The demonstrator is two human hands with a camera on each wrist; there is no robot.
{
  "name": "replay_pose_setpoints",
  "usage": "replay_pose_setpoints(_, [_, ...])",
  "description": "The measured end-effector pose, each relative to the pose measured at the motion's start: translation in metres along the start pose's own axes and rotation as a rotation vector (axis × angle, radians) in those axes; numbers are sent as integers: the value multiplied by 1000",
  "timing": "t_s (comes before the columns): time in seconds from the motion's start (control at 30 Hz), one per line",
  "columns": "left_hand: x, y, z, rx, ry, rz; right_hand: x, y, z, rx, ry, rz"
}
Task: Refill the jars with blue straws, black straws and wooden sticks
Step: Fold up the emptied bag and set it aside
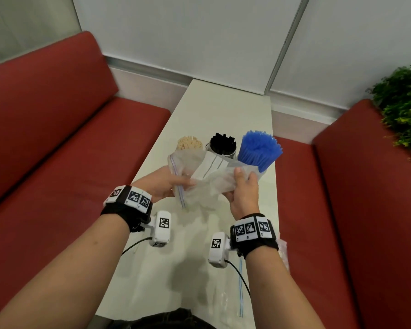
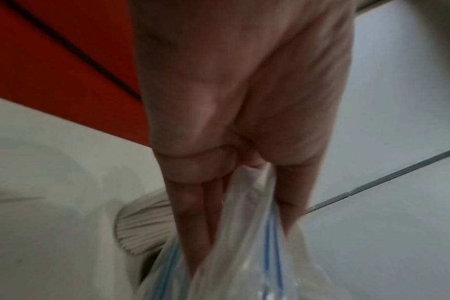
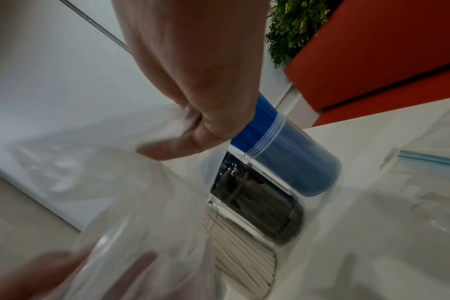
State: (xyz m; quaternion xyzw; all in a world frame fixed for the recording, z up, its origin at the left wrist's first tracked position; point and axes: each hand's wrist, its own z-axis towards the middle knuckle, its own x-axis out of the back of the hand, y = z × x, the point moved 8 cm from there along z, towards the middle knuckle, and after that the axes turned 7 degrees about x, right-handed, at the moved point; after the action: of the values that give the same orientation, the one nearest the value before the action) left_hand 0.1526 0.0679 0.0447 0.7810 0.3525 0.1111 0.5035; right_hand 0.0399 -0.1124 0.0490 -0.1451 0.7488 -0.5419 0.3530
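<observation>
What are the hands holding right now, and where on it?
Both hold empty zip bags: left hand grips near the zip edge, right hand the crumpled middle.

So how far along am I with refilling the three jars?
Nearly done, it seems. The wooden sticks, black straws and blue straws all stand packed in their jars on the table. Your left hand and right hand both grip an empty-looking zip bag. Another bag lies near you. What is left looks like clearing the bags.
</observation>
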Motion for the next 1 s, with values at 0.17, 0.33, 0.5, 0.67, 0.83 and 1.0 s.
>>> replay_pose_setpoints(0.17, [60, 15, -23, -77, 238, -176, 7, 0, 2, 15, -36, -12])
replay_pose_setpoints(0.33, [121, 30, -66, -182, 469, -177, -6, 10, 6, -39, -112, -3])
replay_pose_setpoints(0.5, [172, 27, -105, -280, 755, -242, -33, 52, 3, -120, 21, -98])
replay_pose_setpoints(0.67, [202, 24, -125, -310, 903, -143, -78, 146, -25, -330, -128, -711])
replay_pose_setpoints(0.83, [209, 9, -117, -273, 869, -104, -130, 225, -66, -329, -606, -1301])
replay_pose_setpoints(1.0, [219, -11, -111, -254, 820, -59, -131, 250, -76, -363, -531, -1452])
